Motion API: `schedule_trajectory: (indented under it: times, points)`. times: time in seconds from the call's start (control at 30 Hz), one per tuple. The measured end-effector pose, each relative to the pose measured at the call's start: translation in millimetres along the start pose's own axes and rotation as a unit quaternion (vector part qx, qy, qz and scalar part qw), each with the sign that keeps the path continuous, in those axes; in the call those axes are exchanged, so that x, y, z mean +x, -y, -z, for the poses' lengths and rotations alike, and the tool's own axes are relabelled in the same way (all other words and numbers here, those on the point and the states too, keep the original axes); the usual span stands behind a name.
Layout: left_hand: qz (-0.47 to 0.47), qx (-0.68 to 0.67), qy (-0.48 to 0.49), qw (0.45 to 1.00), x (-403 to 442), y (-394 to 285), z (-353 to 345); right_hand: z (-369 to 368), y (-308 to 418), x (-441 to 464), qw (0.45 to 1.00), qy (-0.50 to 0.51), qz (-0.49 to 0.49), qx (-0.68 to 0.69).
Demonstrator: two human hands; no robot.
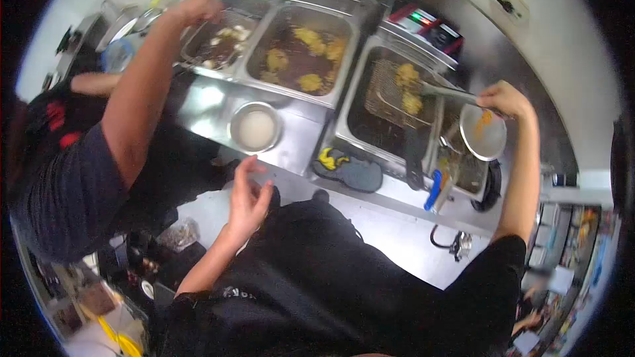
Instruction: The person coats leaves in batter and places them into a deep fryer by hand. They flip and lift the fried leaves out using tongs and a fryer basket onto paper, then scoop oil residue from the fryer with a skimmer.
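Note:
My right hand (506,99) is closed around the end of what look like metal tongs (456,94), over the right fryer (342,122). The far end of the tongs reaches golden fried pieces (409,86) lying in a wire basket (379,96). My left hand (248,195) hangs in front of the counter, fingers apart and holding nothing. Just beyond it a round metal bowl of whitish liquid (255,128) stands on the steel counter (294,139). Below my right hand is a white bowl (483,133) with orange bits on it.
A co-worker's arm (135,86) reaches from the left over a fryer with pale pieces (228,39). More battered pieces (309,82) float in the middle fryer. A grey-black mitt-like pad (350,172) and a blue-handled tool (433,190) lie along the front edge.

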State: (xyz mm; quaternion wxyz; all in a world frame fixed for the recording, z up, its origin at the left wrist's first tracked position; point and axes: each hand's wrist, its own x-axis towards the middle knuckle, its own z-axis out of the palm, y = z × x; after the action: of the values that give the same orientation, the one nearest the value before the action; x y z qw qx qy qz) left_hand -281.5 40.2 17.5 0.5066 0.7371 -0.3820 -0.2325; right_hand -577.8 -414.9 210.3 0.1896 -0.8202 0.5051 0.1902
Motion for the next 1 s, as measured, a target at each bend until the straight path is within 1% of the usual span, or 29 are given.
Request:
schedule_trajectory:
  times: [0.03, 0.07, 0.1, 0.17, 0.23, 0.3, 0.33, 0.37, 0.4, 0.43, 0.53, 0.6, 0.73, 0.83, 0.93, 1.0]
  points:
    - [0.003, 0.003, 0.001, 1.0, -2, 2, 2, 7, 9, -12, 0.999, -0.046, 0.009, 0.022]
    - [0.003, 0.018, -0.004, 1.0, -4, 3, 5, 16, 18, -16, 0.998, -0.047, 0.01, 0.042]
    - [0.008, 0.02, -0.012, 1.0, -7, 4, 7, 23, 45, -29, 0.996, -0.052, 0.018, 0.074]
    - [0.023, 0.002, -0.021, 0.999, -10, 8, 12, 27, 85, -18, 0.992, -0.029, 0.109, 0.06]
    - [0.025, -0.006, -0.027, 0.999, -12, 11, 17, 12, 138, 13, 0.986, 0.017, 0.163, 0.04]
    - [0.057, -0.028, -0.022, 0.998, -14, 4, 25, -19, 182, 68, 0.985, 0.05, 0.164, 0.023]
    - [0.056, -0.03, -0.026, 0.998, -15, 3, 29, -42, 200, 92, 0.979, 0.054, 0.168, 0.098]
    - [0.055, -0.028, -0.035, 0.997, -16, 2, 34, -57, 212, 122, 0.97, 0.108, 0.171, 0.133]
    - [0.054, -0.026, -0.044, 0.997, -17, 2, 38, -67, 227, 142, 0.969, 0.139, 0.168, 0.115]
    - [0.052, -0.025, -0.046, 0.997, -17, 3, 43, -83, 232, 171, 0.97, 0.145, 0.154, 0.122]
    - [0.092, -0.036, -0.093, 0.991, -25, 14, 56, -101, 246, 199, 0.97, 0.167, 0.133, 0.115]
    - [0.102, -0.027, -0.097, 0.99, -31, 23, 63, -109, 247, 211, 0.963, 0.195, 0.135, 0.126]
    - [0.135, -0.026, -0.096, 0.986, -32, 28, 73, -115, 243, 227, 0.956, 0.199, 0.151, 0.154]
    - [0.129, -0.027, -0.098, 0.986, -27, 30, 76, -117, 240, 229, 0.954, 0.207, 0.14, 0.169]
    - [0.128, -0.02, -0.095, 0.987, -24, 36, 79, -114, 233, 223, 0.952, 0.19, 0.132, 0.198]
    - [0.123, -0.014, -0.097, 0.988, -22, 37, 78, -108, 223, 219, 0.945, 0.186, 0.151, 0.222]
